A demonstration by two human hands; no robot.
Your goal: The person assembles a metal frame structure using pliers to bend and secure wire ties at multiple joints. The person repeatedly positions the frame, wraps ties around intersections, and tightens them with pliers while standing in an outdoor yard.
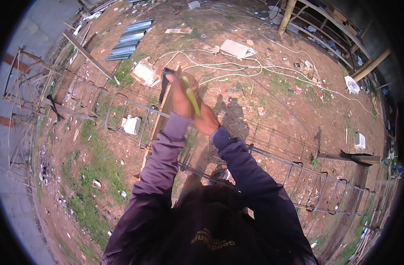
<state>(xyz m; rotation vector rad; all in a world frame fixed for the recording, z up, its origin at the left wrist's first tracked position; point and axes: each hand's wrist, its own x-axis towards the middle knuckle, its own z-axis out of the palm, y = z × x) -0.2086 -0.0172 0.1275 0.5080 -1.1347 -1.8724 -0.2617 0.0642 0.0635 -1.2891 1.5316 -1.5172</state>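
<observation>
Both my hands are close together in front of me, over a steel rebar cage that runs across the view. My right hand is closed around a hand tool with yellow-green handles, apparently pincers; its jaws are hidden. Against the tool and just left of it, my left hand has its fingers curled, and what they hold is hidden. A bundle of thin black wire hangs at the top of a wooden board, beside my left thumb.
More black wire bundles hang over a plank at left and a timber at right. A pale cable snakes over the dirt. Beyond lie corrugated metal sheets; white blocks sit near the cage. Bamboo posts stand far right.
</observation>
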